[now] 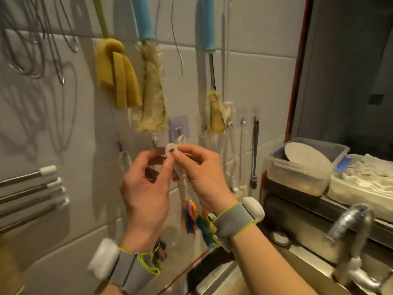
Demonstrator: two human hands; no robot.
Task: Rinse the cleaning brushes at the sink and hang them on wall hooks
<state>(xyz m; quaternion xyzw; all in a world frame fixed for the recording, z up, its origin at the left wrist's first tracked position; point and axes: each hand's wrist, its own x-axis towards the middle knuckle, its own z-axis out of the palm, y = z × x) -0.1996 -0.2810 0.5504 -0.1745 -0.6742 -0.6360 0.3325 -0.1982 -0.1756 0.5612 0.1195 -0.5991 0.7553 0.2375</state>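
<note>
Both hands hold small white-handled brushes (183, 184) with multicoloured bristle heads (190, 216) dangling below. My right hand (202, 175) pinches the white ring end (171, 150) of the handles just under a metal wall hook (181, 139) on a purple adhesive pad. My left hand (148, 184) pinches the same handles from the left, thumb and fingers closed on them. On the tiled wall above hang a yellow sponge brush (118, 75), a bristle bottle brush (152, 90) with a blue handle and a second blue-handled brush (214, 111).
Thin brushes and a dark tool (254, 154) hang on hooks to the right. Wire whisks (38, 39) hang top left, and a metal towel rack (32, 188) juts out at left. The sink (234, 279) and faucet (348, 241) lie lower right, with plastic containers (306, 167) behind.
</note>
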